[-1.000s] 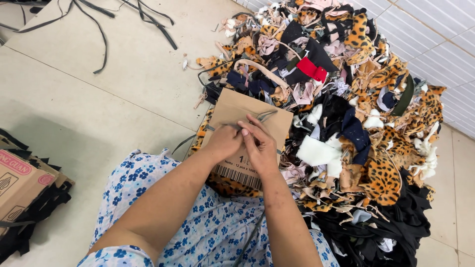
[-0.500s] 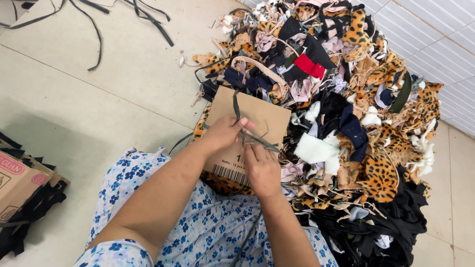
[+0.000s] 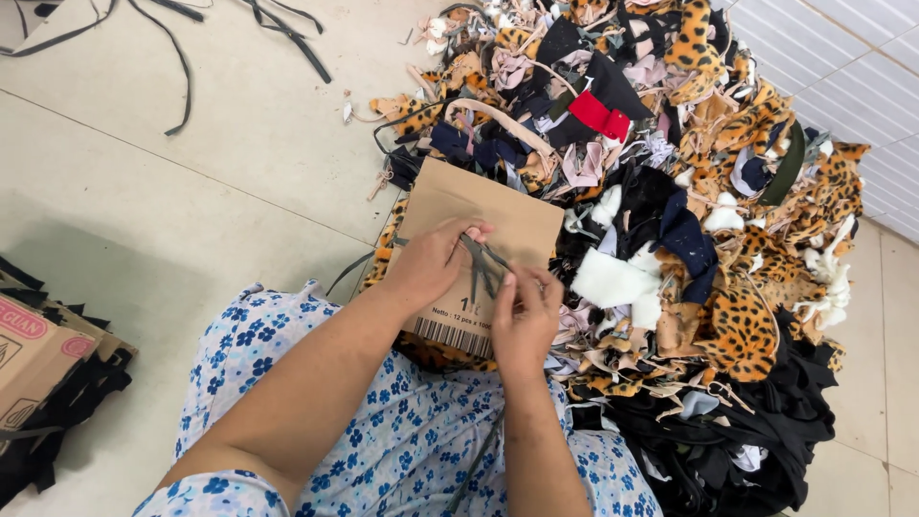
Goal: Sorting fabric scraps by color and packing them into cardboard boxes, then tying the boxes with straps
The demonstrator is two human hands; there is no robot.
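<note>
Both hands pinch thin dark strips over a brown cardboard piece. The left hand and right hand each grip tight. A big scrap pile lies just beside.

A pale tiled floor with thin grout lines fills the left of the scene, lit evenly by soft light. At the far right rises a wall of white tiles. A large heap of fabric scraps, leopard-print, black, white, pink and red, spreads along the right side against that wall. Loose black strips lie scattered on the floor at the far left. At the near left, flattened cardboard boxes rest on a bundle of dark straps.
</note>
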